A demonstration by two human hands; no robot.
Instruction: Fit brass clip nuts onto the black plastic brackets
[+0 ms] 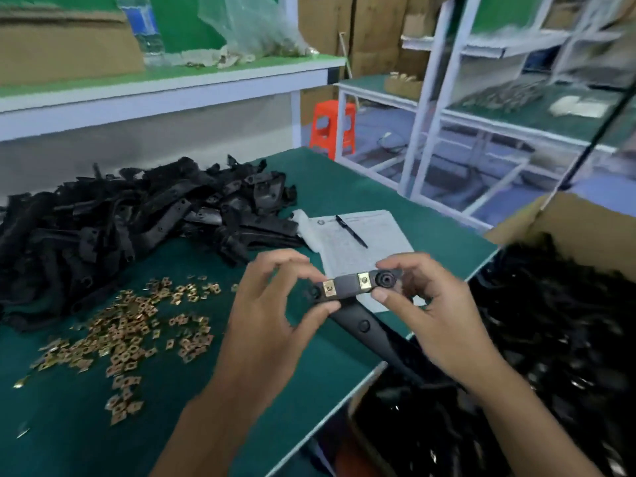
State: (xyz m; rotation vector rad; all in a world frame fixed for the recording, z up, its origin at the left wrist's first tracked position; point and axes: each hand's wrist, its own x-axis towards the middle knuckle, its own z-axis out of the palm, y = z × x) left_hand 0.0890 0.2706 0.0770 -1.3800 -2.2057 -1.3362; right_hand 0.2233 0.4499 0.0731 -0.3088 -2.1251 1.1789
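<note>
the black plastic bracket (347, 287) is held above the right edge of the green table (395, 208), over the printed sheet (358, 242). the left hand (272, 311) pinches its left end, thumb below and forefinger curled over the top. the right hand (430, 304) pinches the right end beside the round boss, thumb and forefinger clamped on the part. two brass clip nuts are seated on the bracket: the left nut (329, 288) and the right nut (364, 279).

hazards, as judged from this position:
- a nut only partly pushed on could sit skewed, so its hole would miss the bracket hole; the seating depth cannot be confirmed from this view.
- the bracket's long tail overhangs the table edge; a slack pinch could drop it.
- loose nuts (127, 335) spread toward the near left corner could be swept off by a forearm.
- the unfitted bracket pile (137, 215) at the far left could be confused with finished parts in the carton (568, 228) on the right.

markings: the sheet carries print under a pen (351, 230), too blurred to read. no brand is legible.
</note>
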